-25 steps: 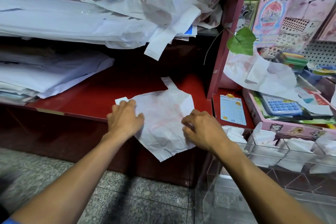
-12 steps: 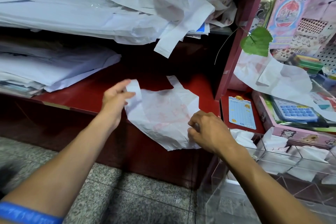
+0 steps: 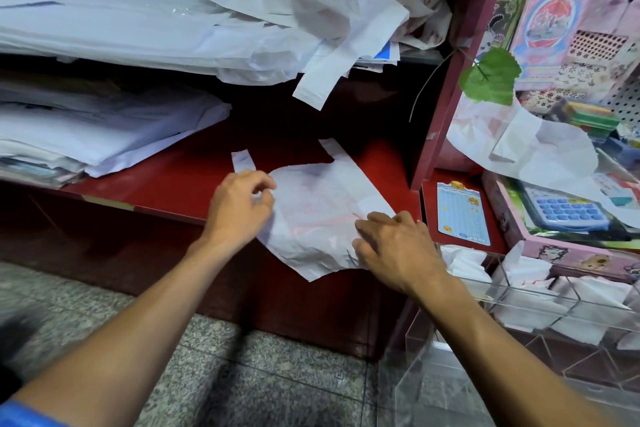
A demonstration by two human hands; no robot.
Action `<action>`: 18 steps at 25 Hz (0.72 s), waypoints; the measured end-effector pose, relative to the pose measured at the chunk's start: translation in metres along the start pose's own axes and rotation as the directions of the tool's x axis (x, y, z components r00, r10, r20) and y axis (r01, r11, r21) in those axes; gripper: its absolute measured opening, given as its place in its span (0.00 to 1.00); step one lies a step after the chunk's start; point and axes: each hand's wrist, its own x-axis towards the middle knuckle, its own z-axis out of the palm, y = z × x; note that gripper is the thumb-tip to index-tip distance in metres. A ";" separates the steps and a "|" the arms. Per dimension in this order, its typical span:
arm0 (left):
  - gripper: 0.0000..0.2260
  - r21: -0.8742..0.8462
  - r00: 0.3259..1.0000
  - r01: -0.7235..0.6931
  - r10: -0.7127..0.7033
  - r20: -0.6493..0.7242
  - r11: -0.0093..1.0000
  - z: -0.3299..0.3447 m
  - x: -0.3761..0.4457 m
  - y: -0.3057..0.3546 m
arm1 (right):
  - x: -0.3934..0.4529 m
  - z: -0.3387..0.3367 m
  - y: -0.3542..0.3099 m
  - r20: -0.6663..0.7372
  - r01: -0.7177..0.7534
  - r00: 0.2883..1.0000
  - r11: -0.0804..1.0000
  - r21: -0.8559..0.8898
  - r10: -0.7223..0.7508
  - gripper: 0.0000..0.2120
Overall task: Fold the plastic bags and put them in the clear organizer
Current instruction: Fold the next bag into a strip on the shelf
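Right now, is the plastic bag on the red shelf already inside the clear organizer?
No, the plastic bag lies spread on the red shelf under both hands, left of the clear organizer.

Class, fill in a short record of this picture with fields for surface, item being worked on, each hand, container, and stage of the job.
surface: red shelf
item: white plastic bag, lying flat, its lower corner past the shelf edge
left hand: on the bag's left side, fingers curled at its edge
right hand: pressing the bag's right edge
container: clear organizer, at right, with folded bags in it
stage: bag not yet folded small
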 end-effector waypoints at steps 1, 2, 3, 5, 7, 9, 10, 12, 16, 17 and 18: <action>0.05 0.059 0.992 -0.057 0.050 0.112 0.997 -0.001 -0.002 0.008 | 0.000 0.001 -0.002 0.005 -0.008 1.000 1.000 -0.020 0.008 0.15; 0.05 0.109 0.966 -0.094 0.064 0.250 0.990 0.000 -0.005 0.013 | 0.001 0.002 -0.004 0.014 -0.005 1.000 0.999 -0.037 0.005 0.18; 0.10 0.173 0.923 -0.103 0.030 0.383 0.979 0.001 -0.007 0.017 | 0.002 0.002 -0.004 0.025 0.005 1.000 0.999 -0.035 -0.005 0.22; 0.18 0.392 0.861 -0.113 -0.107 0.497 0.913 0.006 -0.010 0.018 | 0.002 -0.002 -0.001 0.044 0.023 0.999 0.998 0.062 -0.026 0.30; 0.16 0.549 0.907 -0.151 -0.106 0.408 0.822 0.006 -0.011 0.016 | -0.001 -0.007 0.007 0.090 0.035 0.995 0.992 0.120 -0.046 0.33; 0.17 0.459 0.949 -0.204 0.060 0.309 0.865 0.003 -0.011 0.015 | -0.006 -0.009 0.012 0.164 0.050 0.985 0.999 0.009 -0.051 0.37; 0.19 0.327 0.931 -0.261 0.148 0.333 0.908 0.002 -0.010 0.015 | -0.007 -0.008 0.014 0.178 0.055 0.983 0.996 -0.064 -0.043 0.39; 0.26 0.126 0.824 -0.357 0.249 0.508 0.926 -0.001 -0.013 0.022 | -0.007 -0.005 0.014 0.133 0.057 0.990 0.986 -0.157 -0.036 0.36; 0.41 0.238 0.692 -0.462 0.179 0.700 0.854 0.001 -0.027 0.017 | -0.006 -0.002 0.013 -0.002 0.049 0.999 0.994 -0.093 -0.050 0.23; 0.38 0.270 0.739 -0.450 0.185 0.648 0.851 -0.002 -0.027 0.011 | -0.006 -0.001 0.014 -0.024 0.049 0.998 0.998 -0.029 -0.050 0.20; 0.34 0.275 0.795 -0.399 0.180 0.579 0.875 -0.005 -0.025 0.001 | -0.004 0.000 0.017 -0.048 0.047 0.998 0.997 0.066 -0.044 0.18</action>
